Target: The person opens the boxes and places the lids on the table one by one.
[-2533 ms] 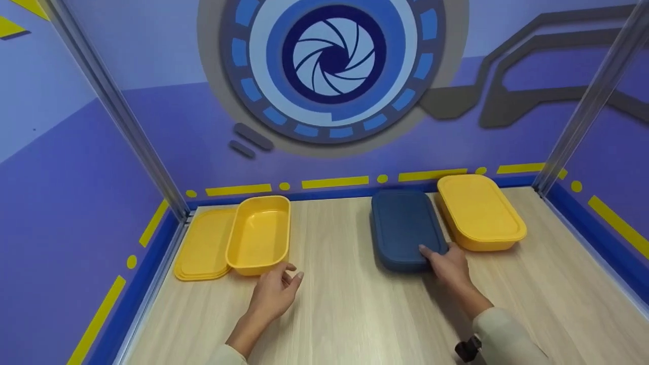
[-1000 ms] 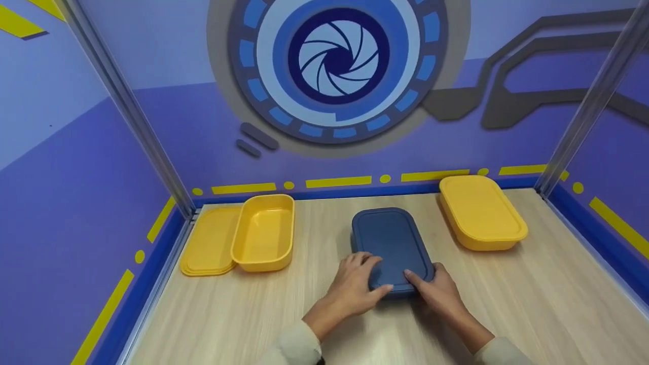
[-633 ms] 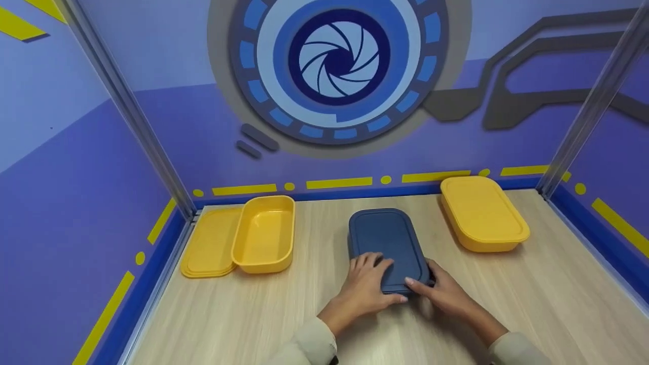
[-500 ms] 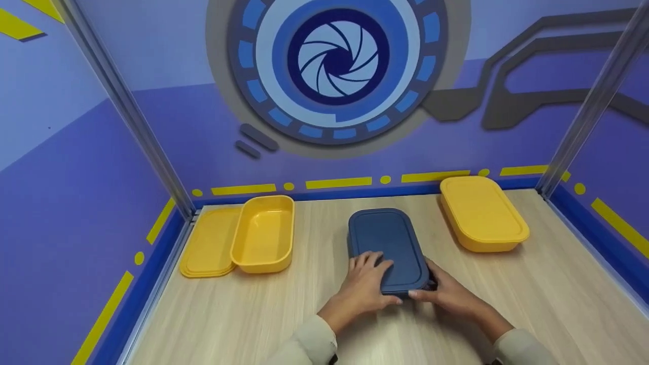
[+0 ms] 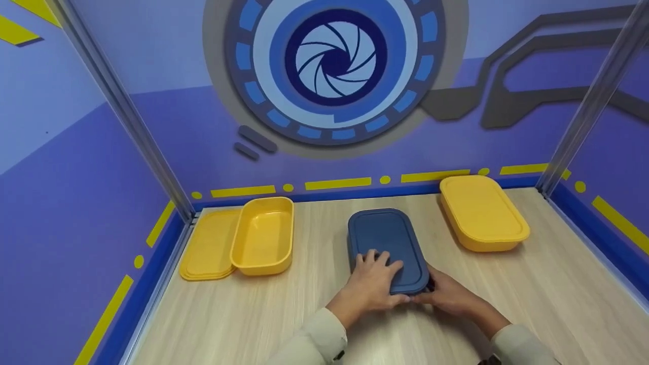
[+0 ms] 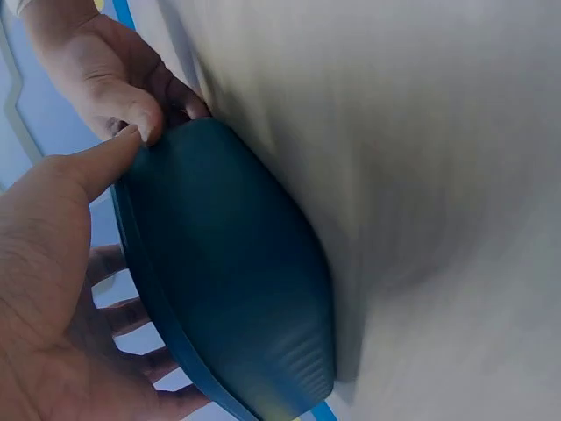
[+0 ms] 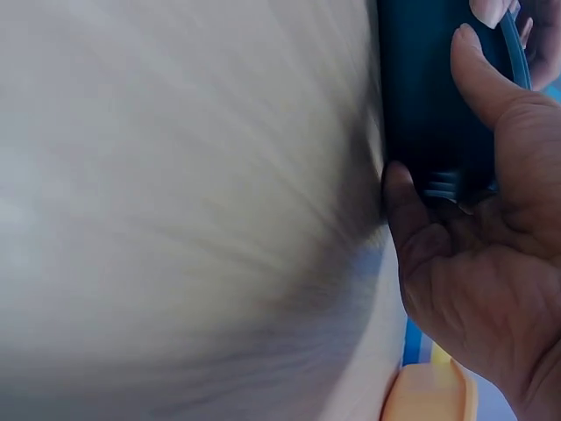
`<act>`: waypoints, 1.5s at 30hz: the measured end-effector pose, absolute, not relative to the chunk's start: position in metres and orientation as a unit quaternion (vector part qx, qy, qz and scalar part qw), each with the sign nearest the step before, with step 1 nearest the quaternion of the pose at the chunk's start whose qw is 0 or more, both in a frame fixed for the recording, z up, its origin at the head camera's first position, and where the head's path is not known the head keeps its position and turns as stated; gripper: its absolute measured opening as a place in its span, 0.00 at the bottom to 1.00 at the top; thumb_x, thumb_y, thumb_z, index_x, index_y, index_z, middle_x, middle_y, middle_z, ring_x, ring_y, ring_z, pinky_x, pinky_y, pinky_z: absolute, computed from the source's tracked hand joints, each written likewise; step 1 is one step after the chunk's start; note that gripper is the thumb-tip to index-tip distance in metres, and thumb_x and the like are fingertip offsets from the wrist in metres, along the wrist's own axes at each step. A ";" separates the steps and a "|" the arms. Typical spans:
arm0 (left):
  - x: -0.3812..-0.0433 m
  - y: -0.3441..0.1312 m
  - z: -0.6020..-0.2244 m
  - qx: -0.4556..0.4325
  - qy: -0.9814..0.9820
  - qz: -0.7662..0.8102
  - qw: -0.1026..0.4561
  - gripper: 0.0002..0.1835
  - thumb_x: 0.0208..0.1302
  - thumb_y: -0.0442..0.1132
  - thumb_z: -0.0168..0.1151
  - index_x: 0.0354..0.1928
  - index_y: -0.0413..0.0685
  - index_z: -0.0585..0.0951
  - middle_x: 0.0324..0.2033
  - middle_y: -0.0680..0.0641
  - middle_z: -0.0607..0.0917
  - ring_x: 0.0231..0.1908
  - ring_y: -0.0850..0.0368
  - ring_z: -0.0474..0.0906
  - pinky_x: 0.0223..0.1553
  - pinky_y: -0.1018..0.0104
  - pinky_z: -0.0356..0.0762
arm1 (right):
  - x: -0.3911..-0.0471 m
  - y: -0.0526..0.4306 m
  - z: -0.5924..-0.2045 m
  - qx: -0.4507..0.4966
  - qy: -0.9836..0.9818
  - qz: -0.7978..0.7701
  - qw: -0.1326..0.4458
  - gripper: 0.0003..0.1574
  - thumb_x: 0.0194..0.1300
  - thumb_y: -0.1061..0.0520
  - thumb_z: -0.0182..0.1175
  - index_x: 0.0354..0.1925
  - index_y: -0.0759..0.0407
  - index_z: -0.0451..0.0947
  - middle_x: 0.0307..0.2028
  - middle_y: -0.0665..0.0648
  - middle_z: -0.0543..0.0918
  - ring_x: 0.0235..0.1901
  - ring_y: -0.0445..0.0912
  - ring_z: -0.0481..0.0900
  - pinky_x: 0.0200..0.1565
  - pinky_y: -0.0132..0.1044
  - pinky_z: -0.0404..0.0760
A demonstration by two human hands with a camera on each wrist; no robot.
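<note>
A dark blue lidded lunch box (image 5: 380, 230) sits on the table, its lid on. My left hand (image 5: 369, 285) lies over its near left part, fingertips spread on the lid and thumb hooked at the near edge. My right hand (image 5: 451, 295) grips the near right corner, thumb on the front wall and fingers round the side. In the left wrist view, both thumbs meet at the front of the lunch box (image 6: 228, 263), just under the lid's rim. From the right wrist, fingers of my right hand (image 7: 491, 272) reach low along the box's wall (image 7: 429, 96).
At the left, an open yellow lunch box (image 5: 263, 267) overlaps a yellow lid (image 5: 205, 253) lying flat. A yellow lunch box with its lid on (image 5: 484, 210) stands at the back right. Printed panels (image 5: 167, 126) with metal corner posts enclose the wooden table (image 5: 324, 228).
The blue lunch box has come left and nearer, away from the closed yellow one. My left hand has moved from the open yellow box onto it. Lately the right thumb has slid to the front.
</note>
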State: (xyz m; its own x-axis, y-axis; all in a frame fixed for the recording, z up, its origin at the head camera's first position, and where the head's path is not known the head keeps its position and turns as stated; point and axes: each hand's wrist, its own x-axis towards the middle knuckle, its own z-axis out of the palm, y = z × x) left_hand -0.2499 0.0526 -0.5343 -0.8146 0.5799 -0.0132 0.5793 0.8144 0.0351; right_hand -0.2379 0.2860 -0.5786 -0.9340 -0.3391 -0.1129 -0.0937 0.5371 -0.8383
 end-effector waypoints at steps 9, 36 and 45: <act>-0.250 0.075 -0.534 0.313 0.950 -0.010 -0.003 0.41 0.69 0.79 0.52 0.80 0.76 0.65 0.76 0.48 0.72 0.77 0.41 0.68 0.72 0.36 0.73 | -0.236 0.295 -0.577 -0.144 0.868 -0.459 0.126 0.72 0.64 0.42 0.76 0.88 0.55 0.42 0.85 0.66 0.56 0.83 0.63 0.59 0.67 0.17 0.63; -0.255 0.084 -0.539 0.301 0.951 -0.065 -0.026 0.50 0.62 0.87 0.48 0.83 0.78 0.60 0.78 0.50 0.69 0.77 0.44 0.67 0.72 0.37 0.73 | -0.239 0.290 -0.579 -0.142 0.882 -0.433 0.117 0.66 0.67 0.49 0.74 0.87 0.55 0.44 0.83 0.66 0.60 0.82 0.62 0.62 0.67 0.18 0.63; -0.252 0.083 -0.544 0.303 0.951 -0.054 -0.024 0.49 0.64 0.87 0.42 0.83 0.77 0.59 0.79 0.48 0.68 0.78 0.43 0.67 0.72 0.35 0.72 | -0.238 0.289 -0.579 -0.141 0.895 -0.408 0.114 0.63 0.67 0.49 0.73 0.87 0.57 0.47 0.82 0.67 0.63 0.80 0.62 0.65 0.69 0.23 0.67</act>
